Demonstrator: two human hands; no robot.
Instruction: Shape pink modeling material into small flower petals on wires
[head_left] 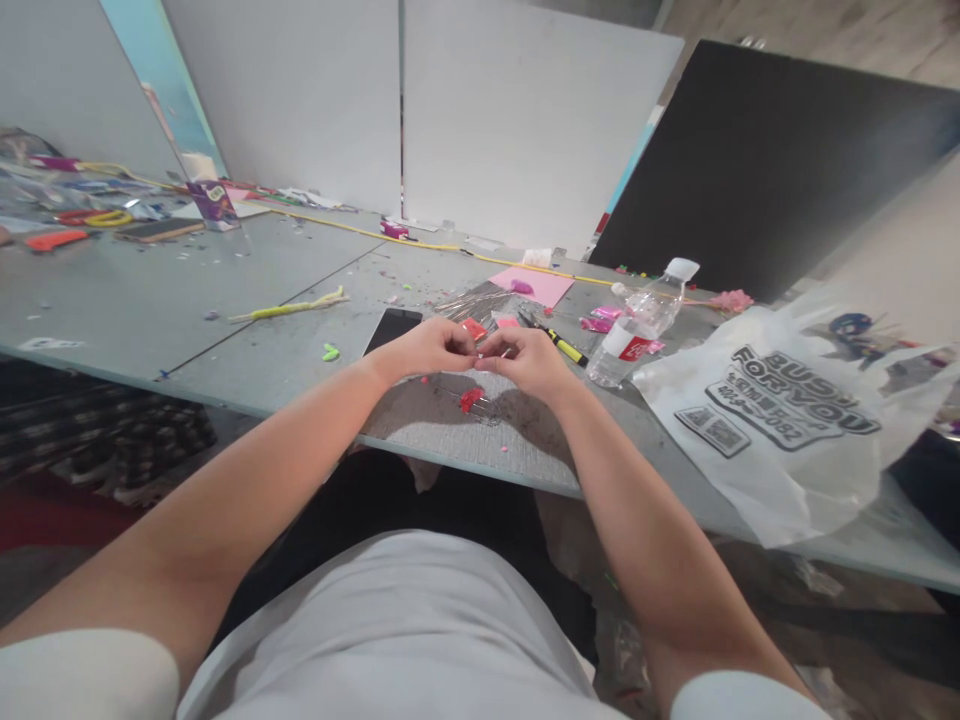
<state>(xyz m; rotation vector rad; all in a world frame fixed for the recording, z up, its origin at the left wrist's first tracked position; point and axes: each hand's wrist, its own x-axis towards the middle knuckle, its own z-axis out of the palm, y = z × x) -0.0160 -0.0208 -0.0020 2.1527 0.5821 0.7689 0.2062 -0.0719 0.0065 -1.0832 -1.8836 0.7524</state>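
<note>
Over the front of the grey table, my left hand [439,348] and my right hand [519,360] meet with fingertips pinched close together. Whatever lies between the fingertips is too small to make out. Just below them, a red beaded-looking piece [471,400] with thin wires rests on the table. Behind the hands is a bundle of thin wires [472,305], partly covered by clear plastic. A black phone [394,325] lies beside my left hand. To the right of my right hand sits a yellow-and-black pen-like tool [568,348].
A clear bottle [637,325] with a white cap and a white plastic bag [772,420] stand at the right. Pink paper [544,287] lies behind. A yellow-green twisted strip [300,305] and a bright green scrap [331,352] are to the left. A purple box [212,203] stands farther back.
</note>
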